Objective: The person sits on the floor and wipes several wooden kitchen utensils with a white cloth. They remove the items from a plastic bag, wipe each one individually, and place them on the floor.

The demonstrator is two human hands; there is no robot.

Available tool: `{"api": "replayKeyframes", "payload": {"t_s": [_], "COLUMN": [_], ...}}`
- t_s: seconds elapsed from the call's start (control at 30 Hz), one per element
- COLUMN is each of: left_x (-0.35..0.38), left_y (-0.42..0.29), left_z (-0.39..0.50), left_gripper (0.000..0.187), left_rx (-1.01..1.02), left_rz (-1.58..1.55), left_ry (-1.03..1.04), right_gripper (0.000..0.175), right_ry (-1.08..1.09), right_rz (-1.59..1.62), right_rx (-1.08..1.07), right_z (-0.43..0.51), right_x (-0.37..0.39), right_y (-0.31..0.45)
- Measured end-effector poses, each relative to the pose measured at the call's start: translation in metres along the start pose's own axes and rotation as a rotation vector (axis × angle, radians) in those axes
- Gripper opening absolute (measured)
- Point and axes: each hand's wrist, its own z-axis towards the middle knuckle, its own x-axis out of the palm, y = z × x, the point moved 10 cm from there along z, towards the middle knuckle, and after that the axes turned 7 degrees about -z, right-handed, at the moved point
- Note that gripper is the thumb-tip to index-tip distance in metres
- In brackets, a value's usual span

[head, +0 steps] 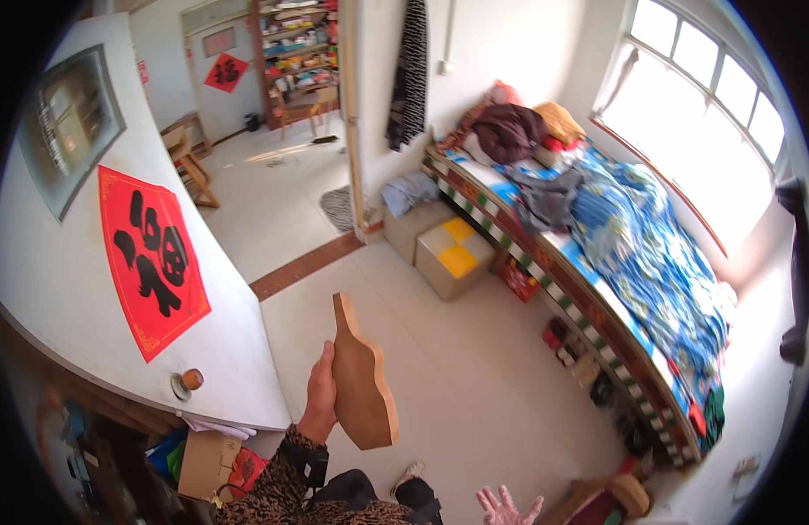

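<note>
My left hand [320, 394] grips a flat piece of brown wood [362, 387] by its left edge. The piece has a narrow neck at the top, a wavy right side and a wide lower body, and it is held upright above the tiled floor. My thumb lies along the edge, while my other fingers are hidden behind it. At the bottom of the view my right hand [506, 506] has its fingers spread and holds nothing. Its skin looks whitish and patchy. Close by stands a curved wooden piece of furniture [608, 499], partly cut off by the view.
A white door [240, 354] with a round knob [187, 382] stands ajar on the left. A cardboard box [208, 462] sits below it. Two stools [454, 256] and a bed [614, 308] line the right side, with shoes [585, 369] underneath. A doorway leads to another room.
</note>
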Motion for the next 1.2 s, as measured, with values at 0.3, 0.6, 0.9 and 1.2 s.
{"api": "replayKeyframes", "payload": {"t_s": [0.3,0.6,0.9,1.2], "left_x": [-0.100,-0.115,-0.063,-0.149], "left_y": [-0.061,-0.146,-0.282,-0.399], "left_z": [0.094,0.314,0.525,0.624], "left_gripper": [0.054,0.044,0.039,0.043], "left_rx": [0.153,0.048,0.239,0.281], "left_rz": [0.053,0.119,0.311,0.094], "left_ry": [-0.346,-0.294,-0.068,-0.620], "right_gripper": [0.025,0.027,0.015,0.014], "right_ry": [-0.151,-0.333,-0.297,-0.153], "right_rz": [-0.855,-0.935,-0.867,-1.037], "right_rx": [-0.044,0.204,0.451,0.669], "right_z": [0.275,0.486,0.698,0.975], "right_x": [0.138,0.247,0.295,0.468], "right_y": [0.067,-0.031,-0.040,-0.158]}}
